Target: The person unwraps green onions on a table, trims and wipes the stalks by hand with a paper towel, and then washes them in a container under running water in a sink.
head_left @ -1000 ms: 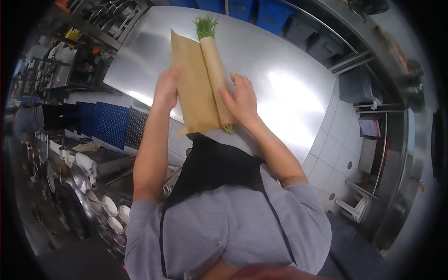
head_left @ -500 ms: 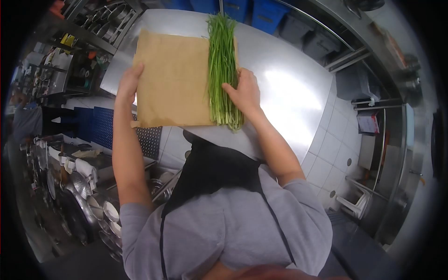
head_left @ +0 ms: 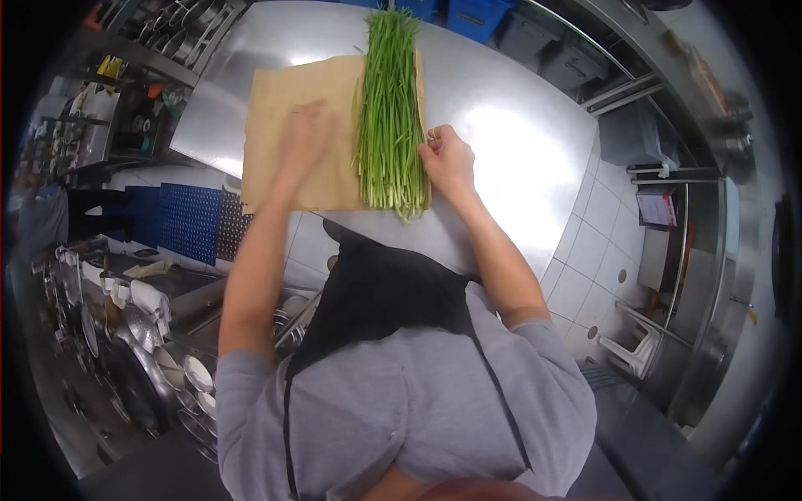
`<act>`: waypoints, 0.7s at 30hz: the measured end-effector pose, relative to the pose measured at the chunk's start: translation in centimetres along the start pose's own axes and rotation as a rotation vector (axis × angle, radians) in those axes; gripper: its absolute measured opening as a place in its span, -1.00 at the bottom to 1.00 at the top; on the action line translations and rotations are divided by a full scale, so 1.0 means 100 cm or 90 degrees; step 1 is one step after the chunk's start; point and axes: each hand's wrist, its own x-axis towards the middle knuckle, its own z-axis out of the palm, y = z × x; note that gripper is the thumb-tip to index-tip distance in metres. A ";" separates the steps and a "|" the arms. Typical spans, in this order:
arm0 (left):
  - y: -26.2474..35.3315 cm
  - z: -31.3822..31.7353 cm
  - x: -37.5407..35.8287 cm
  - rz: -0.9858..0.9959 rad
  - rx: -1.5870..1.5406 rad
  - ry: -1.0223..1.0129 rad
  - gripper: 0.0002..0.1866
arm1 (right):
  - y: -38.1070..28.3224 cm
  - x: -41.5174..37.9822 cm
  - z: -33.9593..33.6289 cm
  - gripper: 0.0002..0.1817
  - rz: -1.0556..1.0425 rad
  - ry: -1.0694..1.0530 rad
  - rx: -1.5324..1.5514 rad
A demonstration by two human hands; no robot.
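A long bundle of green chives (head_left: pixel 391 117) lies lengthwise along the right side of a sheet of brown paper (head_left: pixel 276 92) on the steel table. The pale cut ends point toward me and reach slightly past the paper's near edge. My right hand (head_left: pixel 451 165) is just right of the bundle, thumb and fingers closed on the paper's right edge. Over the bare left part of the paper is my left hand (head_left: pixel 307 138), smeared by motion, so its fingers cannot be made out.
The steel table (head_left: pixel 510 167) extends to the right of the paper. Blue bins (head_left: pixel 478 18) and grey bins (head_left: pixel 526 42) stand beyond its far side. Pans and strainers (head_left: pixel 142 330) are at lower left. Another person (head_left: pixel 50 217) stands at far left.
My left hand has left the paper's left edge and swung right over the sheet. My right hand has moved off the chives to the paper's right edge.
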 end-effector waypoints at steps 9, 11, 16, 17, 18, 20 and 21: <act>0.016 0.047 -0.018 0.063 0.090 -0.037 -0.27 | 0.012 -0.010 -0.030 -0.87 0.068 0.070 -0.118; 0.005 0.042 -0.019 0.040 0.026 -0.039 -0.29 | 0.012 -0.015 -0.039 -0.86 0.065 0.044 -0.135; 0.004 0.039 -0.028 0.032 -0.052 -0.028 -0.35 | 0.031 -0.021 -0.053 -0.79 -0.091 0.130 -0.078; 0.004 0.038 -0.031 0.035 -0.064 -0.025 -0.37 | 0.029 -0.025 -0.059 -0.78 -0.055 0.122 -0.010; 0.005 0.039 -0.033 0.040 -0.077 -0.022 -0.40 | 0.023 -0.029 -0.065 -0.78 -0.019 0.116 0.058; 0.005 0.039 -0.036 0.032 -0.104 -0.007 -0.43 | 0.017 -0.032 -0.073 -0.85 0.106 0.070 0.242; 0.004 0.040 -0.037 0.030 -0.120 0.000 -0.45 | 0.014 -0.034 -0.079 -0.86 0.132 0.052 0.249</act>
